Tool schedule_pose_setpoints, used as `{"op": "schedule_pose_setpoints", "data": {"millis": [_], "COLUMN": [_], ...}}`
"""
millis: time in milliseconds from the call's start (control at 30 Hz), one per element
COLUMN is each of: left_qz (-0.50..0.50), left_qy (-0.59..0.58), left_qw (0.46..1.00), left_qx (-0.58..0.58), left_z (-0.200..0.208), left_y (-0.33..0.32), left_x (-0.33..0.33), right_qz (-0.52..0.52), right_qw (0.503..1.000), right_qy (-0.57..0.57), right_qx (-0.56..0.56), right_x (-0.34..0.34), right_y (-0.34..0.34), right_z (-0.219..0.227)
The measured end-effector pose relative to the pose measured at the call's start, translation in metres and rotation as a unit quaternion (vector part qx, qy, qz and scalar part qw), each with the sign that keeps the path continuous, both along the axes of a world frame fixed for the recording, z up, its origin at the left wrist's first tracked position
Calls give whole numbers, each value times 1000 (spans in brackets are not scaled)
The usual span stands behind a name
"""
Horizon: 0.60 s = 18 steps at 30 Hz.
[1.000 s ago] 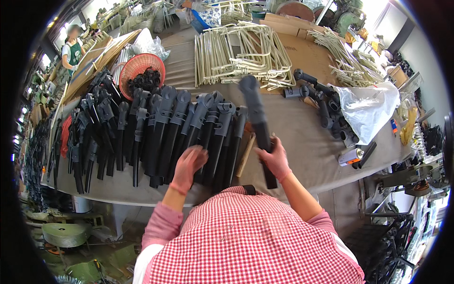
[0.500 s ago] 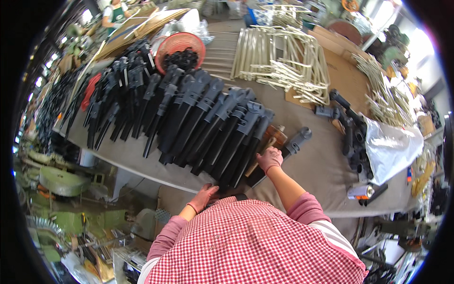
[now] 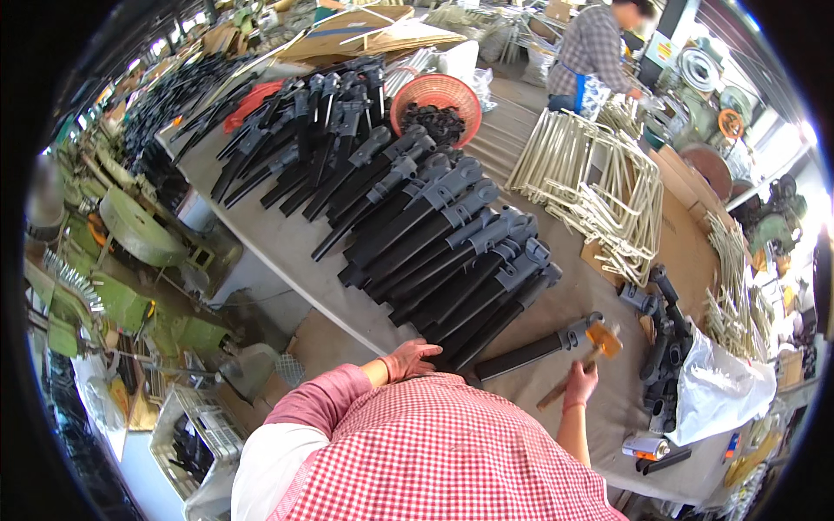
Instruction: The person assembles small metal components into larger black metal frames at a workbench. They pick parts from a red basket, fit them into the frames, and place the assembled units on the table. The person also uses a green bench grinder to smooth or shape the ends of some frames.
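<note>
Your right hand (image 3: pixel 579 382) is closed around the handle of a mallet (image 3: pixel 605 338), with the amber head up and the handle slanting down toward the near edge of the worktop (image 3: pixel 599 438). Your left hand (image 3: pixel 410 360) is at the near edge, fingers loosely extended and nothing visible in its grip; it is right by the lower ends of the row of tubes (image 3: pixel 443 260), though you cannot tell from here whether it touches them. One tube (image 3: pixel 526 352) lies apart, between that row and your right hand, its black end toward the near edge and its grey joint pointing to the far right. The mallet head is just beside that joint; contact cannot be made out.

The row stretches along the near edge toward the left end. Behind it sits a red basket (image 3: pixel 434 87) of black parts (image 3: pixel 432 124). Pale frames (image 3: pixel 591 182) are stacked toward the far edge, where a co-worker (image 3: pixel 591 52) in a checked shirt stands. Toward the right end are grey joints (image 3: pixel 660 347), a white bag (image 3: pixel 725 386) and a can (image 3: pixel 645 447).
</note>
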<state>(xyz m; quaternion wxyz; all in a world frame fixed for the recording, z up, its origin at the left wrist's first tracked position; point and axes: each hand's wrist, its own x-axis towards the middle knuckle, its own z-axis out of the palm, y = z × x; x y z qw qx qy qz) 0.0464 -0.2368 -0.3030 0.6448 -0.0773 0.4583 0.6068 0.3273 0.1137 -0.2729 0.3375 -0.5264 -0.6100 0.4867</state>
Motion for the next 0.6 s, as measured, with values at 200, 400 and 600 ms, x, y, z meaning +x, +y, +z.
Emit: {"op": "schedule_pose_setpoints", "data": {"millis": [200,400,600], "left_qz": [76,352,408], "left_qy": [-7,183,195], "left_qw": [997,898,892], "left_qx": [22,-192,-14], "left_z": [-10,-14,-55], "left_y": [-34,-96,-143], "left_x": [-3,-63,-237], "right_qz": [-28,-12,130], "right_qw": [860,952,956], "right_qy": [-469,-304,-248], "right_qx": [198,33,94], "right_x": [34,-97,-151], "right_y": [-7,-49,-52], "right_z": [-28,-45,-47]}}
